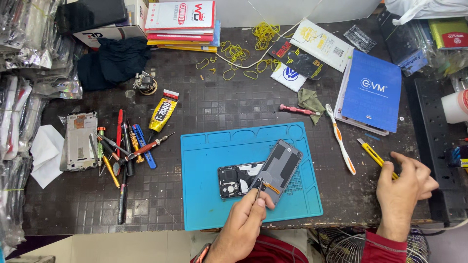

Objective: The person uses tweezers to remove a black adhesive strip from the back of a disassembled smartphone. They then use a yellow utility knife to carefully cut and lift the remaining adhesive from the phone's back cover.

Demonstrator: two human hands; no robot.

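Grey phone panel [279,165] tilted over opened phone [237,179]; left hand [243,219] holds it.

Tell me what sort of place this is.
Most likely a phone repair bench: an opened phone lies on a blue work mat, small screwdrivers sit beside a glue tube, and packaged parts are stacked along the edge.

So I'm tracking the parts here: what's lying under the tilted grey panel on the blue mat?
Under the grey panel lies an opened dark phone body, its left part showing on the blue mat. Its right part is covered by the panel, which the left hand props up.
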